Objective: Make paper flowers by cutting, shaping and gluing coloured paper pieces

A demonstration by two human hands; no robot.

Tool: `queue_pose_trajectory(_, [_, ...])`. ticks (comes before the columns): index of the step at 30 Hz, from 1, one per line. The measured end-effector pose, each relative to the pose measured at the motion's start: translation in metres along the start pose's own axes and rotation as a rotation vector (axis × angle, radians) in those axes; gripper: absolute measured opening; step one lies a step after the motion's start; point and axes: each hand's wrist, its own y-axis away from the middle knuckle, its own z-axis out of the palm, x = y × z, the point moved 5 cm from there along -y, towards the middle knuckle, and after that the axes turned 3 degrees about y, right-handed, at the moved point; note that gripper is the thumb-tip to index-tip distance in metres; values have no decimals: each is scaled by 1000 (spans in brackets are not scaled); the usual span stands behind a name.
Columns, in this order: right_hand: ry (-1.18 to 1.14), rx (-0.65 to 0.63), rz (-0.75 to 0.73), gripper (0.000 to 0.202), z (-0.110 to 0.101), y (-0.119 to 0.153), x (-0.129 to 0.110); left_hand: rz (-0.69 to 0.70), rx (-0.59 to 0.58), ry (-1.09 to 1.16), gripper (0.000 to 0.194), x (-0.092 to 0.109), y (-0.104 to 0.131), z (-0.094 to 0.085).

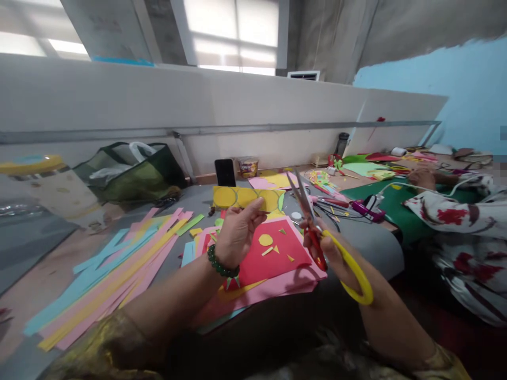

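My left hand, with a green bead bracelet at the wrist, pinches a yellow paper strip marked with drawn circles. In my right hand is a pair of scissors with red inside the handles and a yellow loop. Their blades point up and stand slightly apart, to the right of the strip and not touching it. Below both hands lies a red paper sheet on pink sheets. A cut yellow circle and several small yellow and green scraps rest on the red sheet.
Long pink, blue and yellow paper strips fan out at left. Behind them stand a patterned tumbler and a green bag. A phone leans near a snack cup. At right, a co-worker's hand is by cables and a purple power strip.
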Motion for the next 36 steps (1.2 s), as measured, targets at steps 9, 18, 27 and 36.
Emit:
queue_pose_trajectory(9, [93,-42,-100,85,26,5,-1,110,-7,-99,31,-2,8,-1])
queue_pose_trajectory(18, [104,-66,-53,84,25,5,-8,65,-29,-90,33,-9,10,0])
queue_pose_trajectory(27, [13,-74,30,88,29,4,4,20,-18,-83,35,-13,11,0])
queue_pose_trajectory(36, [44,-89,29,91,27,5,3,-6,17,-62,42,-12,14,2])
